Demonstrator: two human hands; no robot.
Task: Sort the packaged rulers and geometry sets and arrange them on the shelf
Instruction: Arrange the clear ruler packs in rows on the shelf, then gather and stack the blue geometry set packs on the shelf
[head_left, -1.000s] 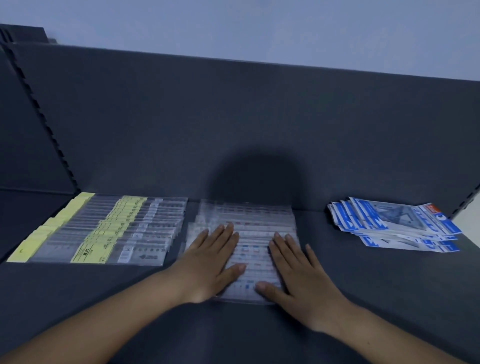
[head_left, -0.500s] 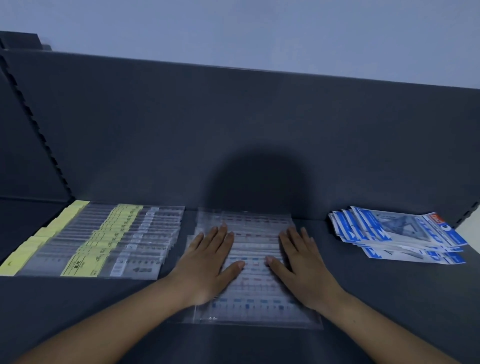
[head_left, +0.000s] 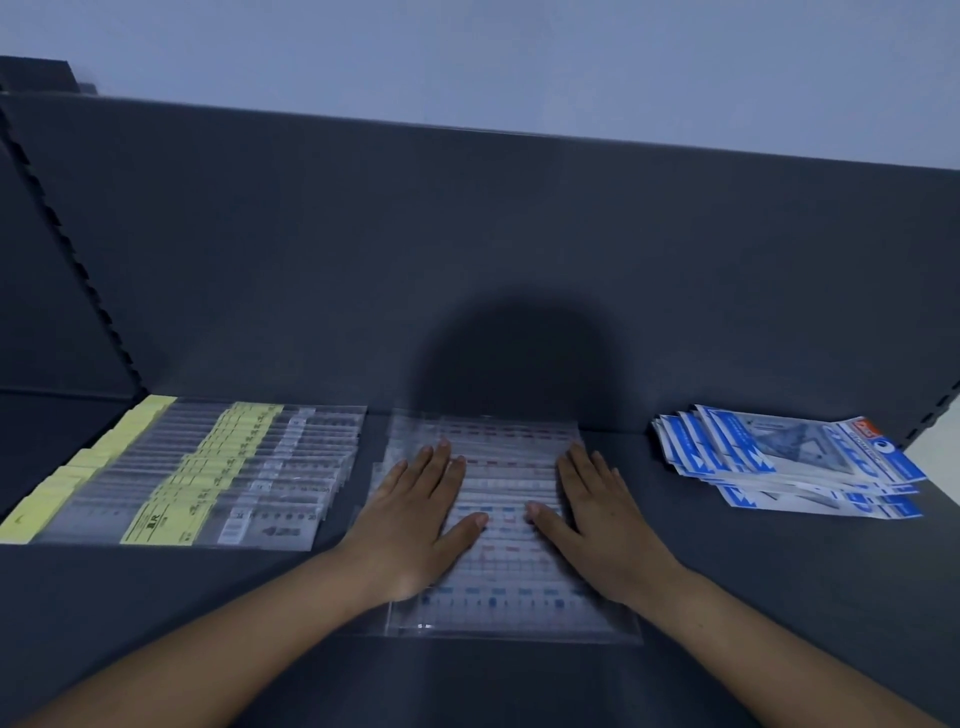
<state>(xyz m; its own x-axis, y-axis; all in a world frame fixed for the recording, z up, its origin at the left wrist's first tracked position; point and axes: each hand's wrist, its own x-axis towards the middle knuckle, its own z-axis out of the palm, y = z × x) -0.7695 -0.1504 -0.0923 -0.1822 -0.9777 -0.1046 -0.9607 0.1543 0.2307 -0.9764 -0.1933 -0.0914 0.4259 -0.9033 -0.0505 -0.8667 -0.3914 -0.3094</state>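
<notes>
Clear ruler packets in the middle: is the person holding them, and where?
Not gripped. The left hand and right hand lie flat, fingers straight, on top of the clear ruler packets, one toward each side.

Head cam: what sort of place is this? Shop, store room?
Probably a shop or stockroom. A dark shelf with a notched upright holds sorted retail packs: yellow-labelled rulers, clear ruler packs under the flat left hand and right hand, blue-and-white geometry sets.
</notes>
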